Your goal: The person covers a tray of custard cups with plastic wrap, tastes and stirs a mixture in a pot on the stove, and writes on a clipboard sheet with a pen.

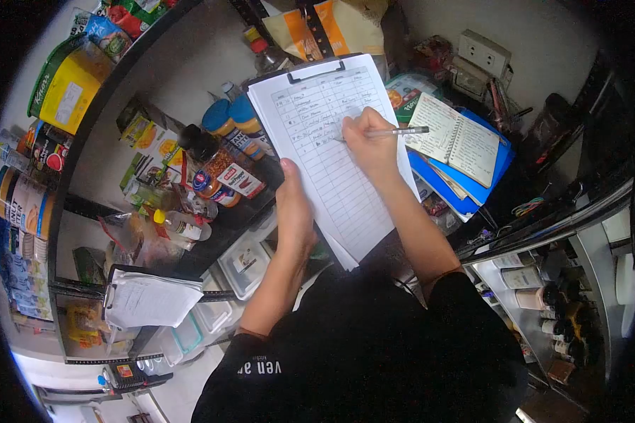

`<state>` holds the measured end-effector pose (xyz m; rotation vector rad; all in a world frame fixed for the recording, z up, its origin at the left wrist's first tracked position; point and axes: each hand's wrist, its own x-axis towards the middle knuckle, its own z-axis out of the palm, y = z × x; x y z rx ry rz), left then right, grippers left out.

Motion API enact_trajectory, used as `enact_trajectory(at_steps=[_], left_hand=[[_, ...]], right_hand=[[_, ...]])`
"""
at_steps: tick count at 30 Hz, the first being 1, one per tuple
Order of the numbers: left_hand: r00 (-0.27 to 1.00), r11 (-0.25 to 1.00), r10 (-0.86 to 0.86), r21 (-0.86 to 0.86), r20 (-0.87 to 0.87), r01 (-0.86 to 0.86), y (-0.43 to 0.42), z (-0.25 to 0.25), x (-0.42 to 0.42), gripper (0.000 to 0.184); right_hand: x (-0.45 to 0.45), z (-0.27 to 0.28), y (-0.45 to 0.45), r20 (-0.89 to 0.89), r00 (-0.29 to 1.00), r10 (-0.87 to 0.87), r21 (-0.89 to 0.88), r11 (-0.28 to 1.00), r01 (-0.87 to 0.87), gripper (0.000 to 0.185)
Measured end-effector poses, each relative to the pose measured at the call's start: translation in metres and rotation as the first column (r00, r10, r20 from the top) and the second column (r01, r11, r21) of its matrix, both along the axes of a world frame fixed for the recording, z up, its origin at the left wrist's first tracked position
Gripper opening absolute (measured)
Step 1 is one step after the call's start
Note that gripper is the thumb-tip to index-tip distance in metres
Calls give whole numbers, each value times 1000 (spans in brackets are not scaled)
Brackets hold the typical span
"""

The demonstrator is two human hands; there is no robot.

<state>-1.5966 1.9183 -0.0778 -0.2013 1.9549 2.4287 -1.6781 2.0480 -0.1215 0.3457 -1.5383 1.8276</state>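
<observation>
A clipboard (320, 68) holds a stack of white sheets; the top one is a printed table form (360, 190) with handwriting in its upper rows. My left hand (294, 211) grips the clipboard's lower left edge, thumb on top and the other fingers hidden beneath. A pen (402, 131) is pinched in my right hand (371, 144), which rests on the form with the tip at the last written row. Right of the clipboard lies an open spiral notebook (453, 137) with handwritten pages, on top of a blue folder (497, 173).
Shelves on the left hold peanut butter jars (243, 116), a red pepper bottle (240, 180), a yellow-capped bottle (180, 225) and a yellow Knorr pack (60, 99). A second clipboard (152, 299) hangs lower left. A wall socket (483, 53) is behind; more bottles (536, 296) stand lower right.
</observation>
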Motion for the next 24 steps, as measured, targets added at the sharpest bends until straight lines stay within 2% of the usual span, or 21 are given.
enact_trajectory(at_steps=[4,6,7,9,18,21,24], left_hand=[[1000,999,27,-44,6,-26,6,15,8,74],[999,998,29,-62,23,-27,6,15,9,74],[999,997,33,-65,9,-33,5,13,7,75],[999,997,36,-70,-5,-37,5,11,5,75],[1000,1000,19,-5,15,-19,1,0,-1,74],[999,999,32,-1,13,-32,3,2,0,74],[998,999,32,15,-45,-32,3,-1,0,72]], right_hand=[[0,1,-2,25,999,-23,16,1000,22,31],[0,3,-4,32,992,126,-199,973,-117,32],[-2,1,-4,31,992,124,-197,974,-115,32],[-5,-5,-2,65,997,44,-70,997,-39,31],[-4,-2,0,45,999,5,-20,1000,-4,31],[-1,1,7,39,998,57,-112,992,-53,31],[5,14,15,64,997,39,-201,979,-25,32]])
